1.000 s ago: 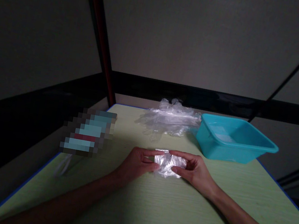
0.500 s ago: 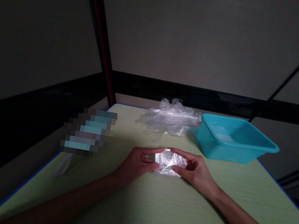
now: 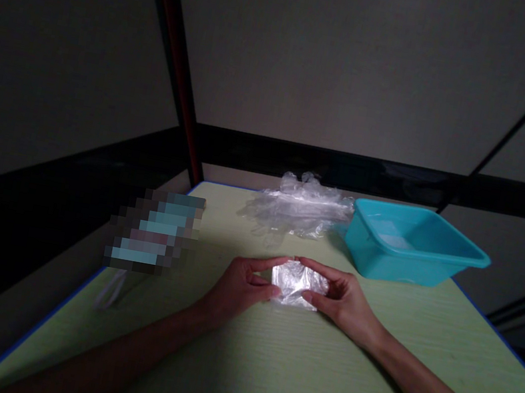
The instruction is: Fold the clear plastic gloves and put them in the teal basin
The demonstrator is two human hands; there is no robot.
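Note:
A small, shiny rectangle of crinkled clear plastic, which looks like a folded disposable plastic glove [image 3: 297, 282], is stretched between my two hands just above or on the table. My left hand [image 3: 242, 288] pinches its left side, thumb at the lower edge and index finger along the top. On the other side, my right hand [image 3: 343, 297] has its thumb pressed on the lower front and its index finger on the upper edge. Beyond the hands lies a loose pile of clear plastic gloves [image 3: 298, 209], finger shapes sticking up at its back.
To the right of the pile stands a turquoise plastic basin [image 3: 397, 266] with something pale inside. A blurred-out object [image 3: 154, 232] with a whitish loop [image 3: 111, 288] lies at the left table edge. The pale green table [image 3: 262, 372] has a blue rim and meets a wall behind.
Almost nothing differs. My left index fingertip has slid slightly right along the top edge of the folded plastic glove, close to my right fingertip.

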